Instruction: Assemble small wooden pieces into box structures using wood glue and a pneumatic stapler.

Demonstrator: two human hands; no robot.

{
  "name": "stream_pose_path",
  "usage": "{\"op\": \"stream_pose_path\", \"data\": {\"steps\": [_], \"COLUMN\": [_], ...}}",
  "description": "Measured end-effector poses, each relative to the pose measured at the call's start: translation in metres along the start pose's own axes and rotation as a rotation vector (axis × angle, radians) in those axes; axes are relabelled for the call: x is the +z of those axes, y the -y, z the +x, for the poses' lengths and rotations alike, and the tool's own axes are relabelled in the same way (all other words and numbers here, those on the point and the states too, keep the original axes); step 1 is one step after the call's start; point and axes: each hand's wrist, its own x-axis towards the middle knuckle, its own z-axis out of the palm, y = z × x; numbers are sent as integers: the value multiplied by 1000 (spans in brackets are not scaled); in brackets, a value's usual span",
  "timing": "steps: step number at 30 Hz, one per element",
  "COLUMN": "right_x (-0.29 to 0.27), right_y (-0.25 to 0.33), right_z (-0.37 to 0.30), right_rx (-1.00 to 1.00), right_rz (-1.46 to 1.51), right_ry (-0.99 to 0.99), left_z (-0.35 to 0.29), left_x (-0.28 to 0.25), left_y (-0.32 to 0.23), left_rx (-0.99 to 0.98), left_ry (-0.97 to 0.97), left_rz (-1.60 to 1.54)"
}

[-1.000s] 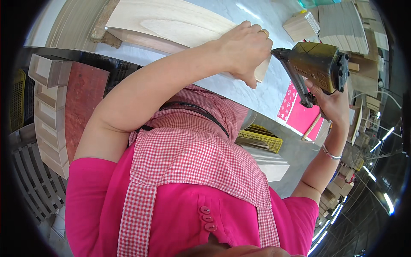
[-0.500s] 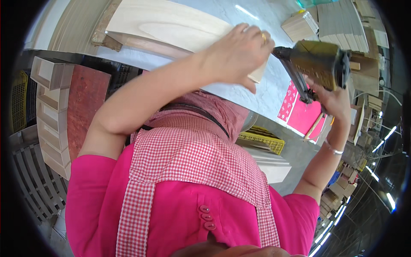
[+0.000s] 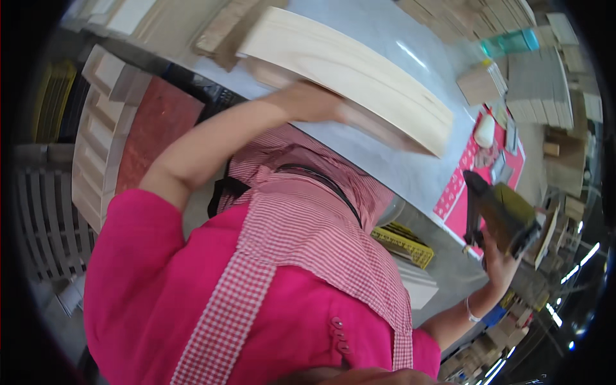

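Gripping a pale curved wooden piece from beneath, the left hand is seen blurred at the upper middle of the view; its fingers are largely hidden under the wood, so how tightly the grip is pressed cannot be told. The wooden piece is held raised and tilted over the grey table, and whether its near end touches the table cannot be told. A dark, olive-coloured nail gun is clasped by the right hand at the right, the grip wrapped around its handle from below. The gun is held well apart from the wooden piece, beside a pink mat lying on the table. Stacked pale wooden blocks are noted beyond the mat. A pink top and checked apron are worn.
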Motion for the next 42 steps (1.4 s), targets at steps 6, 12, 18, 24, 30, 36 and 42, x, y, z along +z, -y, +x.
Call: {"op": "stream_pose_path", "data": {"steps": [6,12,18,24,30,36,42], "right_x": [-15,-6,13,47,66,61,64], "right_y": [26,40,72,103,143,138,125], "right_z": [1,29,76,141,158,154,142], "right_rx": [256,68,-44,-54,132,10,62], "right_rz": [-25,-55,-264,-293,-260,-236,-191], "right_ry": [69,157,204,158,405,440,332], "left_z": [78,-3,-37,15,24,28,27], "left_x": [126,69,6,10,8,13,17], "left_y": [-70,-70,-12,-1,1,0,0], "left_rx": [351,590,222,407,423,467,466], "left_ry": [-297,-108,-324,-451,-277,-235,-248], "left_rz": [80,-188,-581,-701,-745,-804,-836]}}
